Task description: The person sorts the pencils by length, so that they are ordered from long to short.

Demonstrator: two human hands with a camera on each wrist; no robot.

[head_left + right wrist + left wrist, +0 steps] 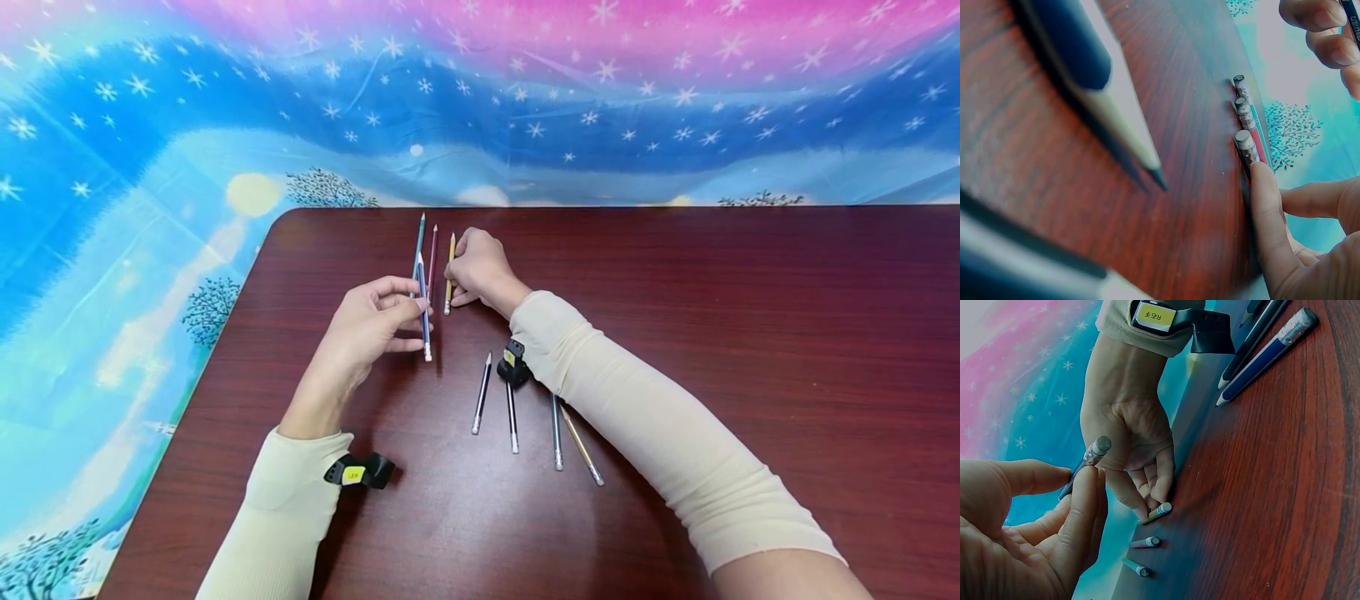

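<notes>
Lying closest to the right wrist camera, on the surface (735, 350): a dark blue pencil (1079, 50), large and blurred, dark tip showing. To the right of it in the head view, a black pencil (513, 425), then a grey-green pencil (557, 437) and a gold pencil (583, 450), each partly covered from above by the right arm or its gear. Farther out, lifted clear of the surface, a blue pencil (426, 321), pinched between thumb and fingers of the left hand (360, 325), eraser toward the person. Just beside, a yellow pencil (450, 283), grasped by the fingers of the right hand (483, 267). Left of that, near each other, a red pencil (432, 258) and a teal pencil (420, 237), tips pointing away. At both cream sleeves (645, 392), black devices (379, 472) with yellow labels. Beyond the far edge, a snowflake-patterned cloth (600, 92), pink over blue.
</notes>
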